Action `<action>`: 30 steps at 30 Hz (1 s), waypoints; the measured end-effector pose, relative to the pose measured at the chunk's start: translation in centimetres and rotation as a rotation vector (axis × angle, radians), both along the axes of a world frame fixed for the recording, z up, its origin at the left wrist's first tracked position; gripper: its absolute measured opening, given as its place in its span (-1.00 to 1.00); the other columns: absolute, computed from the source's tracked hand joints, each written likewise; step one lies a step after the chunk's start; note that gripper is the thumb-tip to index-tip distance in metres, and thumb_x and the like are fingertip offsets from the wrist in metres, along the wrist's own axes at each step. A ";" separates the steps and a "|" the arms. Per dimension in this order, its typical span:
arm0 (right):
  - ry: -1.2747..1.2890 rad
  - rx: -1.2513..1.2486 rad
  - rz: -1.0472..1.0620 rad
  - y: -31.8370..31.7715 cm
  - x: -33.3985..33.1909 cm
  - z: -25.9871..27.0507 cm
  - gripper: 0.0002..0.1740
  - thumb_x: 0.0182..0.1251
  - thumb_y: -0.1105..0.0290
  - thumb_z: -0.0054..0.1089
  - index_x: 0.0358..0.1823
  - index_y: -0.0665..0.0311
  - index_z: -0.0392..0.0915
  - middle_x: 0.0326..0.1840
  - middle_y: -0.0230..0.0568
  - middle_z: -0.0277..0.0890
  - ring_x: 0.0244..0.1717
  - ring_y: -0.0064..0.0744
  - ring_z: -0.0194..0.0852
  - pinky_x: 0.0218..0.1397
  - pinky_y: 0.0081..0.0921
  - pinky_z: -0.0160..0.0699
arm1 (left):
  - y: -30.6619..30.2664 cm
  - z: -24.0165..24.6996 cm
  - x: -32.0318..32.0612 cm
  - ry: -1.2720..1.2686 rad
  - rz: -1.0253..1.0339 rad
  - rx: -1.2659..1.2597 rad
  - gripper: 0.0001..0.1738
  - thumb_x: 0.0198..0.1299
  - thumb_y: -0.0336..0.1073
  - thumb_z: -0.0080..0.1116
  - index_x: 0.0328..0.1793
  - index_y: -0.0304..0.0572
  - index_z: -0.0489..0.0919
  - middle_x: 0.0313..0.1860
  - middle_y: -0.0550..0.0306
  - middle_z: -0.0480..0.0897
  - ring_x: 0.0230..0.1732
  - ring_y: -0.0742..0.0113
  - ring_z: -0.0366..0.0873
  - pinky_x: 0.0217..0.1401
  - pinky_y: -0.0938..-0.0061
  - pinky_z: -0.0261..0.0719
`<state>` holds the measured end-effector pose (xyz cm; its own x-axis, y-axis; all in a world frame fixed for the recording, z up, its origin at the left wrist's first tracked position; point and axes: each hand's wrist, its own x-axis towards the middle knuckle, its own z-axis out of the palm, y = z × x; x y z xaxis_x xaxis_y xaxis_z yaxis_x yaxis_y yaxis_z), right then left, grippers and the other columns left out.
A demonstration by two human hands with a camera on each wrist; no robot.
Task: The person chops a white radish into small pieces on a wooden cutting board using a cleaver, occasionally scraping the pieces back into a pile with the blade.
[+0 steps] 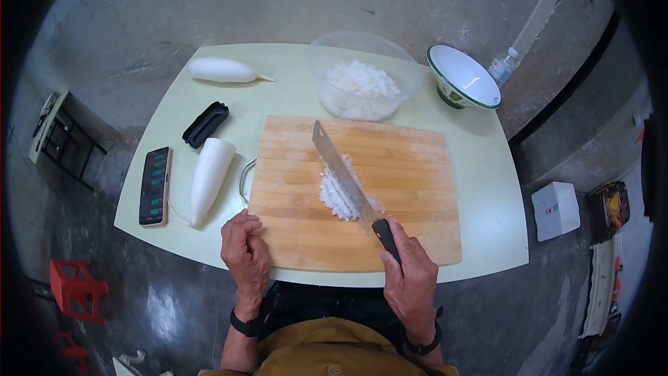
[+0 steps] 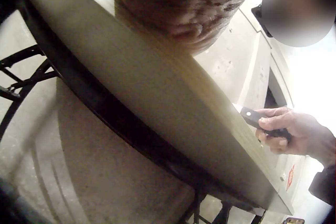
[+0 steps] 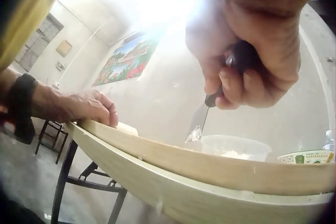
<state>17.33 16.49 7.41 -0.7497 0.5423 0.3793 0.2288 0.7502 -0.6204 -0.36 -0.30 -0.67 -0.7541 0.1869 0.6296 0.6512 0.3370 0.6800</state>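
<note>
My right hand grips the black handle of a kitchen knife over the wooden cutting board. In the head view, its blade slants across a small heap of finely chopped white radish. The right wrist view shows white bits stuck to the blade, held above the board. At the board's near left corner rests my left hand, its fingers curled in with no object in them. Left of the board lies a cut, peeled white radish.
A clear plastic bowl with chopped radish stands behind the board, beside a green-rimmed bowl and a bottle. Another whole radish, a black case and a phone lie on the table's left side.
</note>
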 end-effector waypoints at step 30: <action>0.085 0.027 -0.066 1.0 0.1 -0.5 -0.39 0.23 0.67 0.23 0.37 0.34 0.46 -0.22 0.05 0.57 -0.30 -0.03 0.61 -0.24 -0.28 0.58 | 0.1 0.3 0.1 -0.009 0.008 -0.007 -0.62 -0.07 -0.80 -0.13 -0.22 -0.31 0.58 -0.24 -0.06 0.65 -0.02 -0.09 0.65 0.20 0.16 0.64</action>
